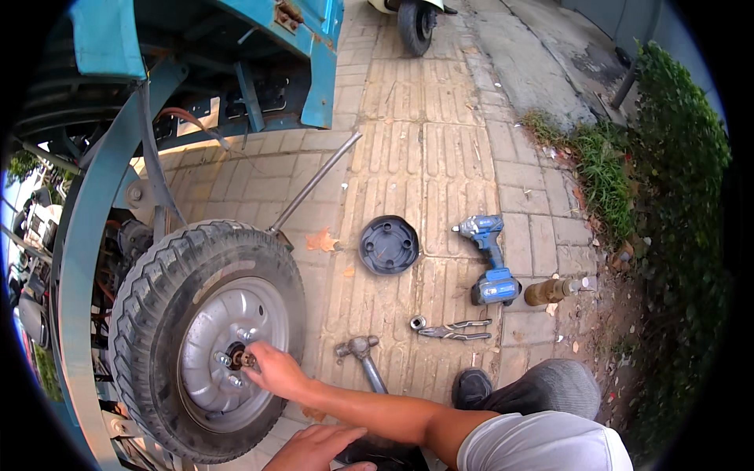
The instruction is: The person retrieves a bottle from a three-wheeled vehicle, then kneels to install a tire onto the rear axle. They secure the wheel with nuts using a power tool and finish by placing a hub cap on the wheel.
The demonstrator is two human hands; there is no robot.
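My right hand (pixel 275 372) reaches to the middle of the silver wheel rim (pixel 206 357), fingers pinched on a small brownish hub nut (pixel 249 359) at the axle end. Shiny wheel nuts (pixel 235 381) sit around the hub, partly hidden by the fingers. A worn black tire (pixel 149 314) surrounds the rim, and the wheel stands upright beside the blue vehicle. At the lower edge my left hand (pixel 314 449) is open, its fingers stretched out and holding nothing. A hammer (pixel 363 357) lies on the paving beyond my right forearm, its handle partly covered.
On the paving lie a round black cap (pixel 389 245), a blue cordless impact wrench (pixel 490 259), pliers (pixel 455 330), a socket (pixel 418 323) and a bottle (pixel 547 292). A metal bar (pixel 318 177) slants up behind the tire. The blue vehicle frame (pixel 82 228) overhangs the left; hedge (pixel 679 180) lines the right.
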